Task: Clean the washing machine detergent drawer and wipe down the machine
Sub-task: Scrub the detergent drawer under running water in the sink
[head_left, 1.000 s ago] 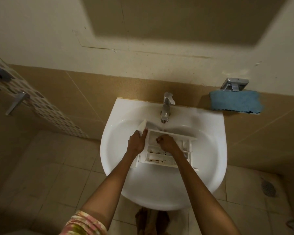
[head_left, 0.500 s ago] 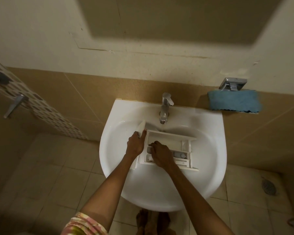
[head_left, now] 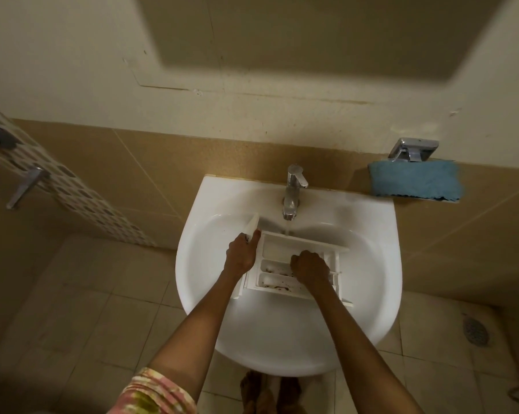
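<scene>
Left hand (head_left: 241, 254) grips the left end of the detergent drawer (head_left: 285, 249), thumb up against its front panel, and holds it inside the sink (head_left: 192, 264), under the tap (head_left: 292, 192). A thin stream of water appears to fall on the drawer's far edge. Right hand (head_left: 310, 268) is knuckles-up and curled inside the drawer; cannot tell whether it holds a brush or a cloth. Half a second ago it covered the left compartments, now it sits further right, so the scrubbing stroke runs across the drawer. The uncovered compartments show brown residue (head_left: 277, 286), so the drawer is likely not clean yet. Blue cloth (head_left: 415, 182) lies on the wall shelf to the right, untouched. Machine wipe-down probably still to come.
</scene>
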